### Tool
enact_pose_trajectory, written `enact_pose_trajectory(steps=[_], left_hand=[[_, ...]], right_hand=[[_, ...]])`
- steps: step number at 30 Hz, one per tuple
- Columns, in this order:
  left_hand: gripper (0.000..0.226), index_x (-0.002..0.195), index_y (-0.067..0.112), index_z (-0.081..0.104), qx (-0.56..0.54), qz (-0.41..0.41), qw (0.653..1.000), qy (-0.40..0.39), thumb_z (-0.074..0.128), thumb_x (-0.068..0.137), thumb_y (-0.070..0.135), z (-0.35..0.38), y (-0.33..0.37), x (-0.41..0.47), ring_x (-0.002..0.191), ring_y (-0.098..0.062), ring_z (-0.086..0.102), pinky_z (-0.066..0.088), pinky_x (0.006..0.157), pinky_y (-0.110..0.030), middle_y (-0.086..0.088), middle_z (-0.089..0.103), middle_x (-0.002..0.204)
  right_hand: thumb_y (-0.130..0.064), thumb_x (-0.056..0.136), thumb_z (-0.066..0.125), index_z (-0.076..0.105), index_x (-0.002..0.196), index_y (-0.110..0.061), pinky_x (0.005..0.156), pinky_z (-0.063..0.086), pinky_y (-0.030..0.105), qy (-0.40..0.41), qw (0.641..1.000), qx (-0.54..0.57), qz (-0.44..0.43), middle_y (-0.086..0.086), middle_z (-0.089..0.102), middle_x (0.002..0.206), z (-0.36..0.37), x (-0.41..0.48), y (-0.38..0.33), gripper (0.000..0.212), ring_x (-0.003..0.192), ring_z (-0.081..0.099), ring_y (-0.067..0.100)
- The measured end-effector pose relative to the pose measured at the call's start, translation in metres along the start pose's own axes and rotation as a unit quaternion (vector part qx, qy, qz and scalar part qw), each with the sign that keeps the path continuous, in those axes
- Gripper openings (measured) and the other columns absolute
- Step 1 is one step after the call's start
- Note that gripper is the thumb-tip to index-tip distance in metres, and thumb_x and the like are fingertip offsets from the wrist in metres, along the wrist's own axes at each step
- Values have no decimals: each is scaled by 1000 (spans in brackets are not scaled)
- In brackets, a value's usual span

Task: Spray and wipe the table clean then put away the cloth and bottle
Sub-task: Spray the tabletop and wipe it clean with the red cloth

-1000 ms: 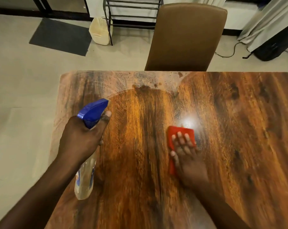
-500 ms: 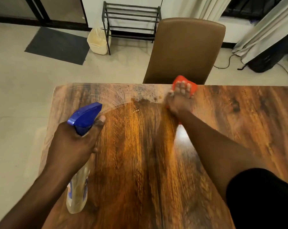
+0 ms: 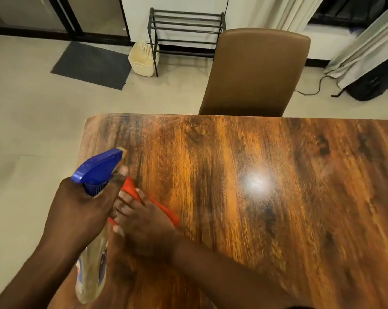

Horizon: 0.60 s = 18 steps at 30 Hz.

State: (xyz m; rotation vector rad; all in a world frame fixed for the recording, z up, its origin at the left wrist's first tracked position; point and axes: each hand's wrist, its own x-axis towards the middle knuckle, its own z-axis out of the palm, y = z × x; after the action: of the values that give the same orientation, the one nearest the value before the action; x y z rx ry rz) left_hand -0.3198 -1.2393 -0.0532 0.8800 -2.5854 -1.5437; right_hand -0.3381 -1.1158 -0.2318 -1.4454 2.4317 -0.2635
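The table (image 3: 266, 230) is a glossy brown wood-grain top that fills the lower right of the view, with its far left corner rounded and a bright spot of reflected light (image 3: 256, 182) near the middle. Faint hazy streaks (image 3: 133, 126) show on the surface close to that far corner. A red cloth (image 3: 167, 212) lies flat on the table near the left edge, and the right hand (image 3: 144, 228) rests on top of it with its fingers spread and fairly straight, pressing it down rather than gripping it; the right forearm crosses the table from the lower right. The hand and the cloth are blurred. The left hand (image 3: 84, 210) is curled round the neck of a spray bottle (image 3: 91, 270), which it holds above the left edge of the table and partly in front of the cloth, with one finger (image 3: 119, 175) reaching up by the blue trigger head (image 3: 99, 167). The bottle's clear body hangs below the hand, and the nozzle points towards the far side of the table. Behind the far edge stands a brown chair (image 3: 255, 72). On the pale floor (image 3: 32, 130) beyond lie a dark mat (image 3: 90, 65) and a cream basket (image 3: 143, 59), the basket just beside a black metal rack (image 3: 186, 30). A pale curtain (image 3: 366, 47) hangs at the far right above a black bag (image 3: 378, 83).
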Motion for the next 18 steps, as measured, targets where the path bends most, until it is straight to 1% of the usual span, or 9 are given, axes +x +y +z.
enact_pose_trajectory(steps=[1,4,6,8,10,12,15,17,18], left_hand=[[84,80,18,68,6,-1,1000,1,55,66,100,-2,-3,-3,57,-45,68,63,72,-61,-21,66,56],[75,85,31,70,10,-17,1000,10,54,64,101,-11,-14,-14,46,-24,70,65,72,-54,-10,70,53],[66,88,39,70,11,-32,999,19,55,67,99,-19,-25,-24,48,-23,72,63,72,-50,-6,72,54],[66,88,35,71,12,-47,999,24,55,70,97,-29,-37,-34,54,-30,74,59,71,-38,-6,72,53],[72,82,22,72,17,-68,997,21,56,76,92,-38,-50,-43,60,-36,75,56,72,-34,-8,72,52],[66,90,19,72,19,-91,995,20,58,75,82,-47,-60,-52,60,-38,74,58,74,-40,-9,71,52],[63,111,17,73,23,-105,994,22,61,79,71,-60,-72,-62,58,-38,73,62,77,-50,-8,72,52],[64,115,14,74,22,-106,994,26,63,81,66,-69,-79,-69,55,-36,73,64,77,-51,-6,72,53],[64,116,13,74,18,-105,994,30,63,82,66,-72,-82,-71,54,-35,73,64,77,-51,-5,72,53]], right_hand=[[-45,112,42,22,172,-15,135,8,58,11,1000,-2,-6,8,17,181,9,-25,-4,69,169,0,26],[-45,118,31,13,175,-22,135,-1,50,31,999,12,34,-2,8,184,31,-108,2,64,169,-8,17],[-48,119,27,11,176,-26,133,2,48,41,993,-8,107,-4,7,184,34,-165,28,64,169,-3,17],[-52,118,20,6,176,-27,132,4,46,39,972,-27,230,-5,2,184,24,-216,68,65,170,-2,19],[-55,116,10,-2,175,-28,134,1,45,40,935,-6,352,-6,-9,183,6,-252,112,67,169,-9,19],[-58,113,6,-3,175,-25,137,1,51,57,888,35,455,-4,-12,182,-12,-266,149,71,168,-16,19],[-55,115,11,0,175,-23,136,1,56,110,806,74,577,1,-9,182,-29,-247,175,69,168,-15,22],[-47,118,17,1,175,-20,135,0,59,137,750,109,638,3,-8,183,-33,-213,169,65,168,-14,26],[-45,118,20,1,175,-18,135,1,60,143,731,124,655,4,-8,183,-33,-194,160,66,168,-14,27]])
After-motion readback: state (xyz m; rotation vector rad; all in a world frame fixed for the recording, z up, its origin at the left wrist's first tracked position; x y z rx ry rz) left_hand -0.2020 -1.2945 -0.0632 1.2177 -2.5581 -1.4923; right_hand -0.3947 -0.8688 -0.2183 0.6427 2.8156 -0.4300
